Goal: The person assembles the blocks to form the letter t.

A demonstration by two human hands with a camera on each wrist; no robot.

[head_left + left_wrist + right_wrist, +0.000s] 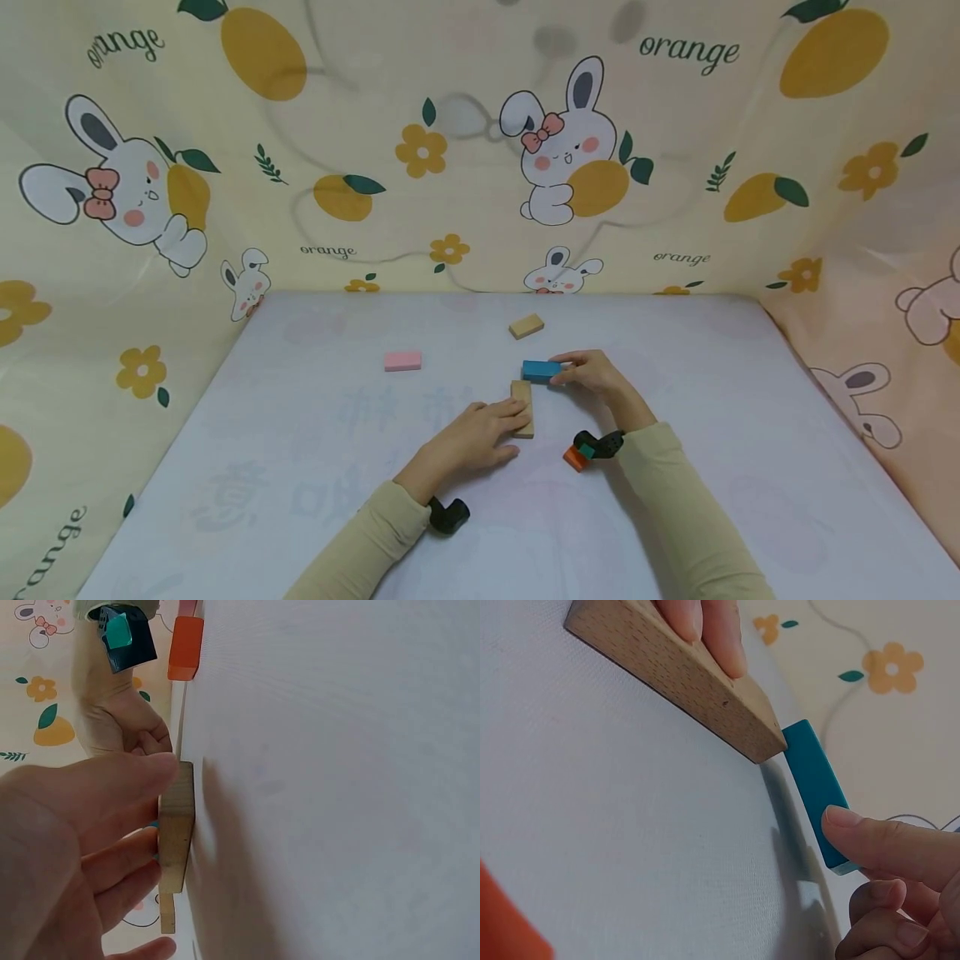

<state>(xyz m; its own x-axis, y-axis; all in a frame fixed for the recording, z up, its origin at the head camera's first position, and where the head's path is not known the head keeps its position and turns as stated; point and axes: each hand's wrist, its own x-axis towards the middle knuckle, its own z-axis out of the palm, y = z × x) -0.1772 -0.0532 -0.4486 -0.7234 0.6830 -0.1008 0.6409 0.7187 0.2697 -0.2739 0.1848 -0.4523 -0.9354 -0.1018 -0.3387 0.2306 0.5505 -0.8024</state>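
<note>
On the tabletop point(315, 400), wooden block point(667, 679) is touched by unclenched left hand point(471, 431); farther blue block point(538, 372) is pinched by right hand point(597, 375).

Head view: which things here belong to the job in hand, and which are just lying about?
Job in hand, judging by the hands:
- near wooden block, under the left hand's fingers
- blue block, pinched by the right hand

Lying about, untouched:
- pink block
- far wooden block
- orange block
</note>
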